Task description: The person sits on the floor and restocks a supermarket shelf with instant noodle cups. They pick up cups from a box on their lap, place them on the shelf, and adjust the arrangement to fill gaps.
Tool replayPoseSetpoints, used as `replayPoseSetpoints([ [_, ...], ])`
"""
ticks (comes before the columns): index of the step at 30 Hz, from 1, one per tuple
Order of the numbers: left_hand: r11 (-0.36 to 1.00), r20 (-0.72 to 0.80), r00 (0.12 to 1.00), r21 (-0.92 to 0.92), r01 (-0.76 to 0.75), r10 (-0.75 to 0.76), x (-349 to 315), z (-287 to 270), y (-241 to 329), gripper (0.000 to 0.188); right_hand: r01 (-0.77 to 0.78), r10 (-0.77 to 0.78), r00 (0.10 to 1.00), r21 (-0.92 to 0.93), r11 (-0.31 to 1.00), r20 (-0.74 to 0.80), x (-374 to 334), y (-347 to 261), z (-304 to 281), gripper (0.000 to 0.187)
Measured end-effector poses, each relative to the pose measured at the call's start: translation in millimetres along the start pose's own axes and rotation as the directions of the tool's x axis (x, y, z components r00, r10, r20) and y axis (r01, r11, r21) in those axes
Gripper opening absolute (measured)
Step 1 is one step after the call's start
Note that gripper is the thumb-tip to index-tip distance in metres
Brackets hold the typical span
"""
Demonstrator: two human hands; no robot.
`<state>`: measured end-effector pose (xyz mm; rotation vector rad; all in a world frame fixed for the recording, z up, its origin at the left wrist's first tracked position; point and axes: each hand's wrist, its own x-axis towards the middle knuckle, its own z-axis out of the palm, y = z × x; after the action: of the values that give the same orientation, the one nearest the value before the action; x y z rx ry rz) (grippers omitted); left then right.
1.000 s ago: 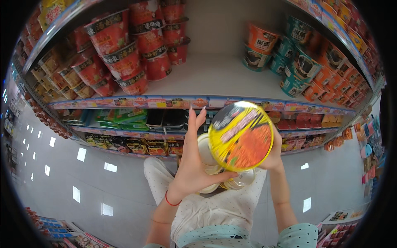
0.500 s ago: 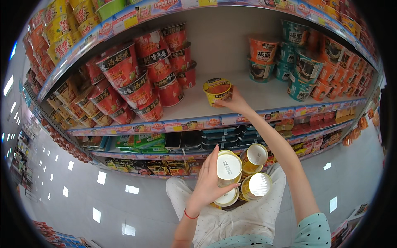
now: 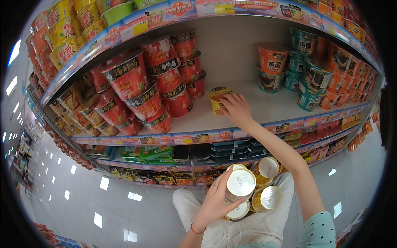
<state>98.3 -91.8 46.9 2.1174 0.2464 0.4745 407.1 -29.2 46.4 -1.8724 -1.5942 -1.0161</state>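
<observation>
A yellow instant noodle cup point(image 3: 216, 99) with a dark-topped lid stands on the middle shelf, right of the red stacks. My right hand point(image 3: 236, 109) reaches up to it, its fingers curled over the lid and right side; the thumb is partly hidden. Lower down, my left hand point(image 3: 213, 206) grips an upside-down noodle cup point(image 3: 240, 184), white base up, thumb at its near side and fingers at its left. Beside it, in my lap, other upturned yellow cups point(image 3: 271, 197) are grouped together.
Stacked red noodle tubs point(image 3: 132, 80) fill the shelf's left part. Orange and teal tubs point(image 3: 273, 60) stand on the right. Below runs the shelf's front edge with a label strip point(image 3: 198, 138), then lower shelves with black trays point(image 3: 231, 152) and packets. Another shelf edge point(image 3: 182, 14) hangs overhead.
The view has shifted, so the scene sits lower and further right. My right hand has moved from the shelf cup's side up over its lid. My left hand still holds its cup.
</observation>
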Motion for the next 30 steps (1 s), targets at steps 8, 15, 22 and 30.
replayPoseSetpoints([
  [8, 1.0, 0.008, 1.0, 0.018, -0.003, 0.003, 2, 0, -1, 0.091, -0.191, 0.215, 0.964, -0.153, 0.97, 0.159, 55, 33, 85, 0.061],
  [15, 0.995, -0.062, 0.997, 0.093, -0.028, 0.034, 1, 10, -3, 0.099, -0.254, 0.313, 0.81, -0.185, 0.949, 0.496, 79, 41, 95, 0.087],
  [22, 0.988, -0.176, 0.98, 0.144, -0.064, 0.089, 6, 25, -2, 0.098, -0.308, 0.275, 0.922, 0.087, 0.947, 0.273, 63, 45, 55, 0.088],
  [30, 0.981, -0.287, 0.955, -0.195, 0.011, -0.068, 4, 23, -13, 0.095, -0.129, -0.001, 0.98, 0.65, 0.749, 0.197, 14, 14, -53, 0.07],
])
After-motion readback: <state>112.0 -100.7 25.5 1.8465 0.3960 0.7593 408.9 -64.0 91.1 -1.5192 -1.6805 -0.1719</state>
